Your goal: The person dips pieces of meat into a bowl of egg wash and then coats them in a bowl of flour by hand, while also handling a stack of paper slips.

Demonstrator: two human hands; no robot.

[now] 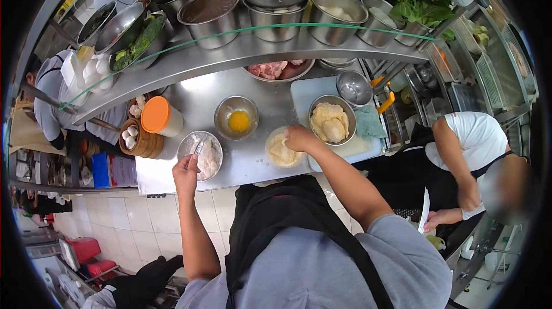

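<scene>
My left hand [186, 174] is closed around a slim metal utensil [199, 147], whose exact kind I cannot make out. The utensil reaches into a steel bowl [180, 149] of pale raw meat [209, 161] that looks floured. My right hand [299, 138] has its fingers bunched over the rim of a shallow bowl of pale yellow crumbs [282, 153]; what they pinch is hidden. Between my hands, farther back, sits a steel bowl [221, 116] with beaten egg [238, 121]. Right of my right hand, a steel bowl [314, 103] holds crumb-coated pieces [330, 122].
An orange-lidded tub [156, 114] and a bamboo steamer [150, 145] stand at left. A steel shelf [259, 50] carrying several food pots crosses above the table. At right are a cutting board [310, 93], a green cloth [370, 123] and a co-worker [460, 153] close by.
</scene>
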